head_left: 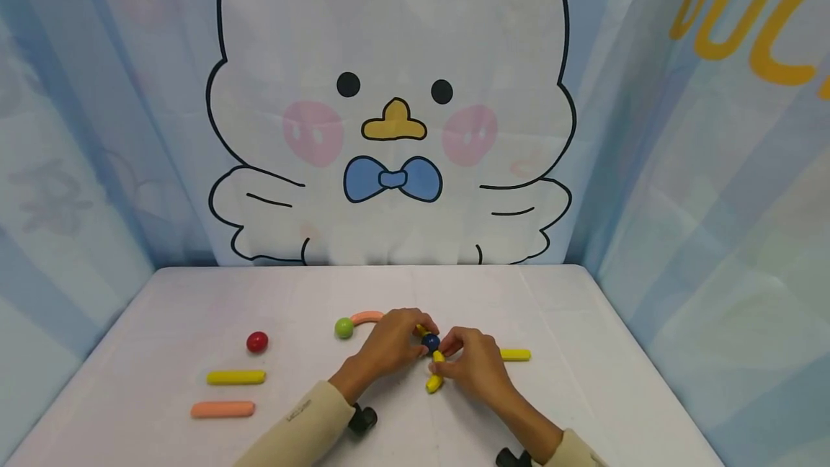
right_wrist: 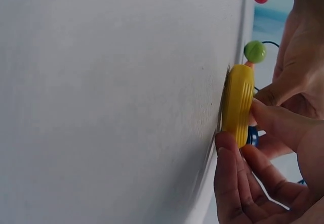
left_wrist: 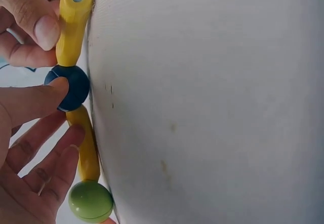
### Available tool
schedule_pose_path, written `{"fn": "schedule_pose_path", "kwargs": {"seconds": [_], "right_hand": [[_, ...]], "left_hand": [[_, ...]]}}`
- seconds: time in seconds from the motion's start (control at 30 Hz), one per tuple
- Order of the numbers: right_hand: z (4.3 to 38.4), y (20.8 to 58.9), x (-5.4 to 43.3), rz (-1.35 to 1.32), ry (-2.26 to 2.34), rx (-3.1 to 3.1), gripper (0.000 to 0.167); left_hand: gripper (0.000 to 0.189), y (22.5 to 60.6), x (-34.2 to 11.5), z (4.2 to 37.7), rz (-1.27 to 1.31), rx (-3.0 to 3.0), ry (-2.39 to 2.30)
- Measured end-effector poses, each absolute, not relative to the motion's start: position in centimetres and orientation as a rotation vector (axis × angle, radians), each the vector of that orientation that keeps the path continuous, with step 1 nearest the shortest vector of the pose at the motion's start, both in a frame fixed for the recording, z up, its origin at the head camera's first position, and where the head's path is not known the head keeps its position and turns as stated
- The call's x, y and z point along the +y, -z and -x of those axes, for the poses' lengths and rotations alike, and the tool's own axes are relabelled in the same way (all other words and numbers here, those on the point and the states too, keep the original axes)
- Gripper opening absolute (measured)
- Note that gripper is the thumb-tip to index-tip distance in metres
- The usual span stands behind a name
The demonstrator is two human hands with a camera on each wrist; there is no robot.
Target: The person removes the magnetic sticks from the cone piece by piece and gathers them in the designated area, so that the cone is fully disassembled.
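Observation:
My left hand (head_left: 394, 341) holds a dark blue ball (head_left: 431, 341), its thumb pressed on the ball in the left wrist view. My right hand (head_left: 476, 366) pinches a short yellow rod (left_wrist: 72, 27) between thumb and fingers, with one end of the rod right at the ball. The rod's free end shows a round pale hole, and its side is grooved in the right wrist view. From the ball's other side runs a second yellow rod (left_wrist: 88, 150), partly behind my left fingers. A green ball (left_wrist: 91, 202) sits at that rod's far end.
Beyond my left hand lies a curved orange-pink rod (head_left: 367, 316) with a green ball (head_left: 344, 328) at its end. To the left are a red ball (head_left: 257, 342), a yellow rod (head_left: 236, 377) and an orange-pink rod (head_left: 223, 409). Another yellow rod (head_left: 515, 355) lies right of my right hand.

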State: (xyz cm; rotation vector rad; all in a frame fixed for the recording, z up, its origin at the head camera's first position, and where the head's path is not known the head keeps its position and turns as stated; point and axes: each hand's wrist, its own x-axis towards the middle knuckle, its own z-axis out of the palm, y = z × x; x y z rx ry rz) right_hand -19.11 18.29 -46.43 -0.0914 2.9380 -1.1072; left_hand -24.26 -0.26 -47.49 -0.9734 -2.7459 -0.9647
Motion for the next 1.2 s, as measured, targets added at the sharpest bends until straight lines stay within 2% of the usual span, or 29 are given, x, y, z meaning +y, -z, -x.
{"fn": "schedule_pose_path", "kwargs": {"seconds": [0.27,0.57,0.97,1.2], "right_hand": [[19.2,46.4,17.8,0.044,1.074,2.956,0.031],[18.9,45.7,18.0,0.008,1.007,2.928,0.027],[18.0,45.3,21.2,-0.088,1.022,2.966,0.024],[17.8,45.3,22.7,-0.162,0.997,2.991,0.023]], "left_hand": [[0.028,47.6,-0.2,24.4,0.98,-2.732,0.938],[0.029,47.6,-0.3,24.4,0.993,-2.746,0.954],[0.037,47.4,-0.4,23.9,0.944,-2.783,0.779],[0.036,47.5,-0.4,24.0,0.922,-2.788,0.738]]}}
